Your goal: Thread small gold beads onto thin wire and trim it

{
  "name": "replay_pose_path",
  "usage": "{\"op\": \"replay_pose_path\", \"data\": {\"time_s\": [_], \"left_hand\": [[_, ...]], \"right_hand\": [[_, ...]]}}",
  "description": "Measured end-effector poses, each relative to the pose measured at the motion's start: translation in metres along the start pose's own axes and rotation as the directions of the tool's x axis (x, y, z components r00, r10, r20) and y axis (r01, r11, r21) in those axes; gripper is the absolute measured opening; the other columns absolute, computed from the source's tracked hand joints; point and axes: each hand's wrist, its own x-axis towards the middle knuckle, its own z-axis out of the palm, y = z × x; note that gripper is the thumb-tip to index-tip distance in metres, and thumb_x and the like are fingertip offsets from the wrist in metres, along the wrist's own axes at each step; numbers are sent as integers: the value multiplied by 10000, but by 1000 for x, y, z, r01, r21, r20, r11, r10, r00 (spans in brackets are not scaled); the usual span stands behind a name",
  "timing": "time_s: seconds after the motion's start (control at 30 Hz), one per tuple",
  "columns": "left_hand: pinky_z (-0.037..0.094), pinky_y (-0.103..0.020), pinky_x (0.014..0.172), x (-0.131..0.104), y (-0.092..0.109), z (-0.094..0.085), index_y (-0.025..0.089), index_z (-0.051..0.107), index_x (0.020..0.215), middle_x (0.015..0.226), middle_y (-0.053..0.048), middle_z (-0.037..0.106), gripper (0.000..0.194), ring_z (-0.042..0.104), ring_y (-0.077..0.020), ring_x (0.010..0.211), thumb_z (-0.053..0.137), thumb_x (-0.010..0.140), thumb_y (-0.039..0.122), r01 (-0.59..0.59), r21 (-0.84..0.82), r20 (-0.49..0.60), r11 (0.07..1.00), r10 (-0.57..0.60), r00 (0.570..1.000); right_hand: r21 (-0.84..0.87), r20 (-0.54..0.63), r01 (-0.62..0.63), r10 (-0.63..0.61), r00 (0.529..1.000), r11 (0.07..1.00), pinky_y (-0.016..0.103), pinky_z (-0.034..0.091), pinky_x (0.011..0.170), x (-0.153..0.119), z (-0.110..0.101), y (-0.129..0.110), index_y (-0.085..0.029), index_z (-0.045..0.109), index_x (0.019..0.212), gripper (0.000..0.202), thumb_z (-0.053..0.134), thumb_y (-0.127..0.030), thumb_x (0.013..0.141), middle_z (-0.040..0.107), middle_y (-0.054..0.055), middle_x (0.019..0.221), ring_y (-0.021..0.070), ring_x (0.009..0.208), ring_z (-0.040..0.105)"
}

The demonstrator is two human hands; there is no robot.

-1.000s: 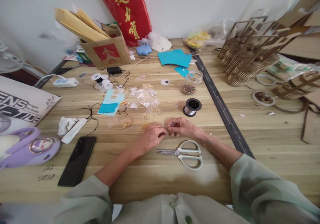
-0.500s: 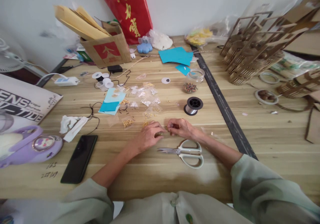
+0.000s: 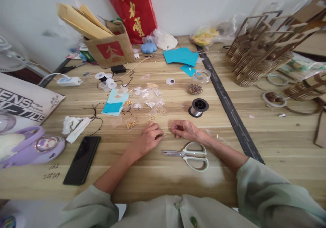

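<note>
My left hand point(image 3: 152, 134) rests low over the wooden table, thumb and fingers pinched at a small gold ring point(image 3: 164, 136). Opposite it, my right hand point(image 3: 185, 129) has its fingertips pressed together; what lies between them is too small to make out. Tiny gold-coloured bits point(image 3: 171, 133) show in the narrow gap between the two hands. Just below my right hand lies a pair of scissors point(image 3: 187, 154) with white handles, blades toward the left. A spool of thin clear line point(image 3: 196, 110) stands beyond my right hand. Small bags of gold beads point(image 3: 131, 124) lie beyond my left hand.
A phone point(image 3: 82, 160) and a purple bottle point(image 3: 33, 146) are at the left. Further back are blue cards point(image 3: 180, 56), a jar of beads point(image 3: 195, 89) and a cardboard box point(image 3: 109, 48). Brown slatted baskets point(image 3: 254, 61) stand at right, past a black strip point(image 3: 224, 102).
The fingers of my left hand have shifted slightly left and flattened, and the gold ring now shows at their tips. My right hand stays almost in place. The view has moved a little.
</note>
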Motion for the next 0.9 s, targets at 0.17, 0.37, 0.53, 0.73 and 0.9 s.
{"op": "replay_pose_path", "data": {"time_s": [0.17, 0.37, 0.53, 0.73, 0.9], "left_hand": [[442, -337, 838, 7, 4, 3, 159, 669, 849, 837, -58, 600, 178, 523, -183, 879, 515, 890, 238, -16, 9, 5, 1000, 16, 1000], [453, -343, 825, 4, 9, 8, 154, 651, 895, 859, -67, 602, 162, 515, -192, 892, 509, 892, 233, -14, 48, -89, 999, 18, 996], [460, -360, 837, -6, 20, 5, 152, 630, 935, 867, -77, 598, 191, 504, -192, 887, 450, 915, 210, -65, 120, -90, 991, 77, 993], [453, -407, 833, -7, 31, 3, 141, 605, 948, 911, -100, 558, 211, 474, -228, 911, 404, 917, 198, -70, 251, 26, 965, 66, 997], [449, -403, 849, -5, 31, 1, 135, 601, 1000, 957, -110, 551, 225, 469, -233, 946, 396, 913, 171, -77, 218, 51, 973, 67, 996]], "right_hand": [[0, 5, 7, -7, 1000, 1000, 199, 400, 520, 0, 0, -2, -148, 590, 809, 79, 540, -210, 805, 610, -13, 563, 95, 506, 532], [10, 16, 14, -14, 1000, 1000, 194, 403, 521, 0, -1, 0, -143, 587, 811, 79, 531, -199, 807, 614, -4, 579, 94, 516, 534], [55, 28, 14, -15, 999, 998, 190, 407, 516, 1, -1, 2, -147, 581, 790, 75, 545, -212, 803, 610, -3, 588, 97, 530, 546], [69, 17, 4, -5, 1000, 998, 190, 410, 510, 2, 0, 7, -150, 583, 799, 77, 549, -219, 797, 601, -9, 588, 97, 530, 553], [68, 27, 2, -3, 1000, 998, 190, 412, 519, 2, 0, 9, -152, 581, 804, 74, 548, -218, 799, 612, -5, 605, 100, 547, 570]]}}
